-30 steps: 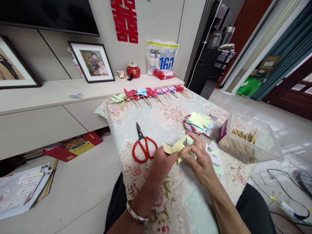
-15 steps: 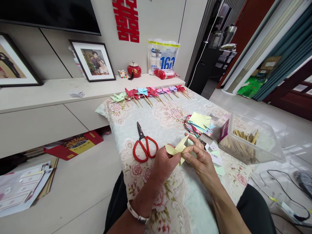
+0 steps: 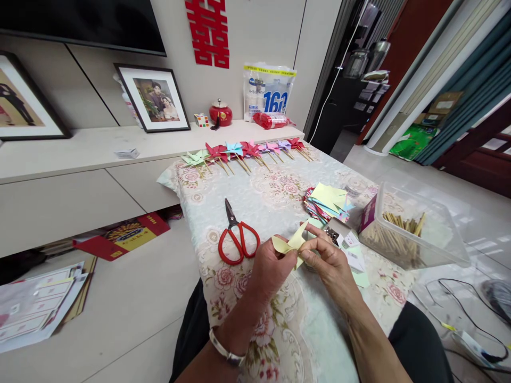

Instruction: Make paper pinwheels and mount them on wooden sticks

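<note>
Both hands meet over the front of the table on a pale yellow paper pinwheel (image 3: pixel 296 240) with its corners folded inward. My left hand (image 3: pixel 272 268) pinches it from the left, thumb near the centre. From the other side, my right hand (image 3: pixel 325 254) presses thumb and forefinger at the centre; whether a pin sits there is too small to tell. Scissors with red handles (image 3: pixel 235 236) lie just left of my left hand. Beyond my right hand is a stack of coloured paper sheets (image 3: pixel 328 198), yellow on top, with small white boxes (image 3: pixel 353 254) nearer.
Several finished pinwheels on sticks (image 3: pixel 249 150) line the far edge of the flowered tablecloth (image 3: pixel 279 183). A clear plastic bin (image 3: pixel 435 242) of wooden sticks (image 3: pixel 405 226) stands at the right. A white cabinet (image 3: pixel 80 159) runs behind the table; cables (image 3: pixel 475 298) lie on the floor.
Almost nothing differs. Both hands keep hold of the yellow pinwheel in the same place, and the whole view has shifted very slightly.
</note>
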### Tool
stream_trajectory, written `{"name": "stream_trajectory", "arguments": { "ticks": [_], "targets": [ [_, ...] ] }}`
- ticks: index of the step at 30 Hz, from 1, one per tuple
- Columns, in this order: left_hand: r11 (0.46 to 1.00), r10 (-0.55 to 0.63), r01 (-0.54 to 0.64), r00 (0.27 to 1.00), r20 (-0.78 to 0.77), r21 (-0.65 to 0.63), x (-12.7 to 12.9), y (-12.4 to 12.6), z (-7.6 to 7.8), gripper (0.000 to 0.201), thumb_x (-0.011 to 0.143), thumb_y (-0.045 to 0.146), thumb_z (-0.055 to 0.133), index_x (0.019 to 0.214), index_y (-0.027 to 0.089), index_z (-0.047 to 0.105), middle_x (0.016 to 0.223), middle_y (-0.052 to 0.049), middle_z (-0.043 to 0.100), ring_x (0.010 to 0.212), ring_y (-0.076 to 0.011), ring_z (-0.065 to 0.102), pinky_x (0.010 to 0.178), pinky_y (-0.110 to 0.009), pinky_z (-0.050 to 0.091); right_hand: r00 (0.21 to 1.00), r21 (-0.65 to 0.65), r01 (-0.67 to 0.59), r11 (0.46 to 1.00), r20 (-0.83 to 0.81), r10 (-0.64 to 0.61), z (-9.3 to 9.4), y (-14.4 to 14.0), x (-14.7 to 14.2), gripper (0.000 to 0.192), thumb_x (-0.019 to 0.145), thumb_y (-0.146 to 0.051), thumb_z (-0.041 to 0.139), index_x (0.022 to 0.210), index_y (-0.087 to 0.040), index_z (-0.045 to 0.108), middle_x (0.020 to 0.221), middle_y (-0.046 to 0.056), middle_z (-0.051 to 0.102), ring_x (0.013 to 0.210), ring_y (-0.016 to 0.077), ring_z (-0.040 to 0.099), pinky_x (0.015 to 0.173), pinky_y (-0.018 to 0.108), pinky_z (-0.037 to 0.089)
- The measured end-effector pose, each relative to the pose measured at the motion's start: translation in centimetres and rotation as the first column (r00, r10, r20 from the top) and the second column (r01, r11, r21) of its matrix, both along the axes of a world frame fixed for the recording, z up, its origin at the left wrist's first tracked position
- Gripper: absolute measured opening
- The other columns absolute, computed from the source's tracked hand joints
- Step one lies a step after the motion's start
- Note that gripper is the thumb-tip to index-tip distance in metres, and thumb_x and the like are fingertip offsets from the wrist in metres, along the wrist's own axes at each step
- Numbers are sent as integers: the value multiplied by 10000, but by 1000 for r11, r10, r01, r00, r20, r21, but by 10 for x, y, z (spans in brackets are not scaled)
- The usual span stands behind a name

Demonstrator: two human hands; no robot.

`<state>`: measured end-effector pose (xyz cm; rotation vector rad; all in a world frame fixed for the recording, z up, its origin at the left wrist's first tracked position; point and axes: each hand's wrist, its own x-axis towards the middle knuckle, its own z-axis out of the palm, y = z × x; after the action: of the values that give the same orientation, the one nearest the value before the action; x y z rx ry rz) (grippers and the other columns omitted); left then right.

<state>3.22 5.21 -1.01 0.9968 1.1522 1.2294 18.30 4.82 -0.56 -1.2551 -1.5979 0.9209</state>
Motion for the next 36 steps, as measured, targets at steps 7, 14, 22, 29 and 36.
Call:
{"name": "stream_trajectory", "arguments": {
  "ticks": [7, 14, 22, 29, 36],
  "targets": [
    [1000, -21, 21, 1000, -15, 7, 0, 0, -3, 115, 627, 244, 662, 631, 198, 557, 525, 53, 516, 502, -108, 440, 481, -221, 345, 1000, -25, -19, 999, -1, 19, 2, -1, 0, 236, 883, -421, 647, 739, -238, 680, 1150, 110, 671, 1390, 318, 397, 1138, 532, 216],
    [1000, -7, 9, 997, -75, 29, 1, 1, -7, 112, 641, 243, 661, 632, 197, 559, 522, 50, 514, 509, -112, 434, 483, -218, 346, 1000, 0, -2, 1000, -15, 2, -1, 0, -1, 191, 880, -373, 646, 756, -234, 691, 1209, 110, 649, 1368, 316, 413, 1117, 519, 240],
    [999, -3, 7, 996, -90, 38, 0, 1, -6, 96, 652, 208, 641, 631, 194, 549, 514, 62, 500, 511, -106, 426, 493, -218, 348, 998, 78, 62, 995, -18, -61, -3, -3, -8, 181, 881, -352, 659, 758, -224, 690, 1190, 98, 639, 1278, 322, 497, 1063, 475, 304],
    [999, -31, 32, 998, -59, 25, -1, 1, -5, 119, 649, 226, 640, 633, 199, 525, 523, 73, 465, 505, -95, 395, 469, -215, 302, 990, 112, 86, 990, -119, -73, -12, -7, -11, 135, 890, -327, 695, 1012, -268, 691, 1172, 55, 658, 1163, 252, 588, 1007, 401, 409],
    [999, -31, 32, 999, 15, -26, -1, 1, 2, 121, 619, 238, 673, 625, 185, 564, 522, 63, 521, 515, -99, 433, 487, -214, 338, 965, 14, 113, 994, -240, -106, -21, -6, -12, 706, 868, -345, 733, 1495, -298, 413, 1032, 32, 667, 932, 200, 641, 861, 369, 491]
  ]
}}
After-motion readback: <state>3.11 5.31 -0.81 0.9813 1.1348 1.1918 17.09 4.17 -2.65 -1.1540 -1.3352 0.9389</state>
